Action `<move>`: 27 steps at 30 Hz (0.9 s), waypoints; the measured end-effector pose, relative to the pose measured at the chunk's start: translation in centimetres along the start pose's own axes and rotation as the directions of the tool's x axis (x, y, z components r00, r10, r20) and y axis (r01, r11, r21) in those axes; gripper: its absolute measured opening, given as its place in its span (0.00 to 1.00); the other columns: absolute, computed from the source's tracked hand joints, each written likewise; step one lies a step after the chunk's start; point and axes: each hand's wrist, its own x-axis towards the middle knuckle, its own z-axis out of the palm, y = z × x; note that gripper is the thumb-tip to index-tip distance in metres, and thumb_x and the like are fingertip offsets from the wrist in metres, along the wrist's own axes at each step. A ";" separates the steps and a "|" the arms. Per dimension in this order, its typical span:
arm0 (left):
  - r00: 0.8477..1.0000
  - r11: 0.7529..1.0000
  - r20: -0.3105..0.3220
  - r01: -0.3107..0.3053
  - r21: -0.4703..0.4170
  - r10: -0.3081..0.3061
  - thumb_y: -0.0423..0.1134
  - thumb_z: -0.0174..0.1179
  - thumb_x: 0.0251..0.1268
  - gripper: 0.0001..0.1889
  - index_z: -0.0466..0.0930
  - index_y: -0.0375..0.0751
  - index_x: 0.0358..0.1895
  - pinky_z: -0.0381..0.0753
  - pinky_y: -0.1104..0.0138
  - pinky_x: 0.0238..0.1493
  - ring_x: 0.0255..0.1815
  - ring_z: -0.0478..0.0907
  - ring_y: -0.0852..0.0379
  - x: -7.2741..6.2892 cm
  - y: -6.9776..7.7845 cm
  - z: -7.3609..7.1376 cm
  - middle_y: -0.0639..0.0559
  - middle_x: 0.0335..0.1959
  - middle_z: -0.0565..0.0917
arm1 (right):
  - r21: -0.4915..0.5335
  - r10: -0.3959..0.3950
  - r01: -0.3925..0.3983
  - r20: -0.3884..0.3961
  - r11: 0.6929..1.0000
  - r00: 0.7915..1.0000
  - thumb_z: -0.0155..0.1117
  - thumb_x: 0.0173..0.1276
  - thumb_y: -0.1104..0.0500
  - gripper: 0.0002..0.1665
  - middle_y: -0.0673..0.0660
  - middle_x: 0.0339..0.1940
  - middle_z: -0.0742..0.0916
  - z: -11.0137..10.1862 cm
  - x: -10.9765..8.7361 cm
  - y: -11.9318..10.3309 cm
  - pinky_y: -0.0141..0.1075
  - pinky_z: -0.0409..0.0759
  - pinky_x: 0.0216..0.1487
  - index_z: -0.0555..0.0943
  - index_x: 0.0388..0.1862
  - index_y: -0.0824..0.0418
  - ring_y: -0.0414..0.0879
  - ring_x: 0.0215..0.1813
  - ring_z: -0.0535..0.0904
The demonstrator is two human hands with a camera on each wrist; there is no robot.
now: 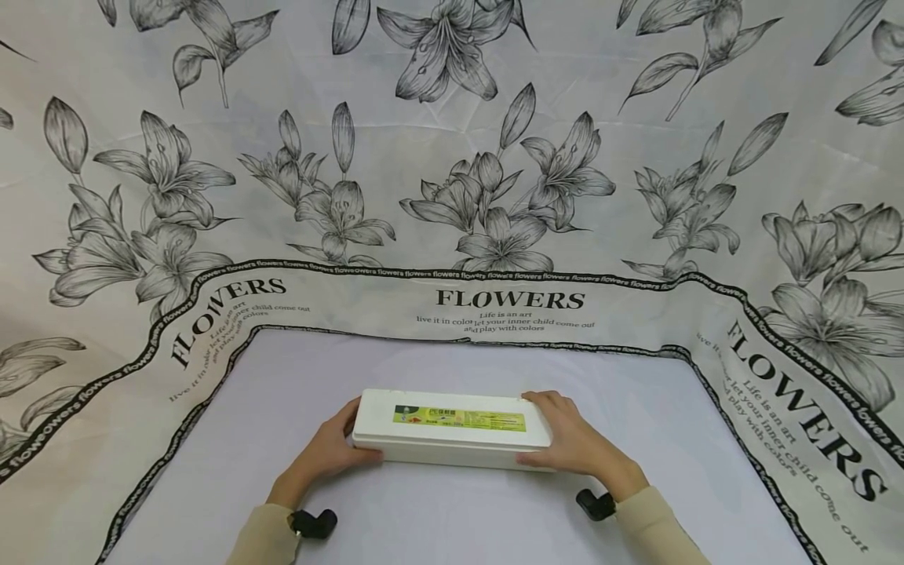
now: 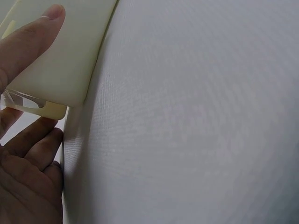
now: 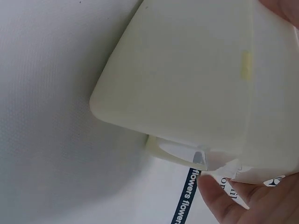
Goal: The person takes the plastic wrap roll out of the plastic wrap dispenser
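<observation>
A long white lidded box [image 1: 452, 453] lies crosswise on the white tabletop, a yellow-green printed label [image 1: 459, 417] on its lid. My left hand [image 1: 328, 449] grips its left end, thumb along the front face and fingers behind. At the right end my right hand [image 1: 574, 438] holds it in the same way, thumb in front and fingers over the far corner. Up close in the left wrist view, the thumb [image 2: 32, 44] presses the box's pale side [image 2: 70, 65]. The right wrist view shows the rounded box body [image 3: 177, 79] and a loop-shaped piece [image 3: 156, 151] at its end.
A white cloth [image 1: 339, 361] covers the table. Behind and at both sides hangs a flower-printed curtain [image 1: 508, 314] with a black lettered border. Black wrist cameras [image 1: 314, 523] sit by both beige sleeves [image 1: 657, 522].
</observation>
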 end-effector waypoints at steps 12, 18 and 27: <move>1.000 0.999 -0.003 -0.026 0.020 0.026 0.55 0.84 0.43 0.59 0.59 0.50 0.81 0.64 0.46 0.80 0.80 0.64 0.43 0.1 -0.5 0.1 0.46 0.78 0.68 | -0.003 -0.017 0.017 -0.081 1.000 0.997 0.79 0.46 0.26 0.62 0.59 0.65 0.79 -0.1 -0.3 0.3 0.61 0.77 0.62 0.71 0.74 0.54 0.56 0.64 0.73; 1.000 1.000 -0.005 -0.025 0.018 0.025 0.54 0.84 0.43 0.58 0.61 0.49 0.80 0.66 0.47 0.79 0.79 0.66 0.42 0.0 -0.4 0.0 0.43 0.78 0.69 | 0.025 -0.011 0.014 -0.104 1.000 0.995 0.79 0.46 0.25 0.62 0.58 0.66 0.79 -0.2 -0.5 0.7 0.62 0.77 0.64 0.71 0.74 0.55 0.57 0.66 0.72; 1.000 1.000 -0.001 -0.029 0.006 0.029 0.53 0.84 0.43 0.58 0.61 0.48 0.80 0.66 0.47 0.79 0.78 0.67 0.42 -0.1 -0.3 -0.1 0.43 0.77 0.70 | 0.007 -0.006 0.007 -0.158 1.000 0.987 0.79 0.47 0.27 0.59 0.57 0.63 0.80 -0.2 -1.2 1.6 0.58 0.78 0.61 0.73 0.72 0.56 0.55 0.64 0.73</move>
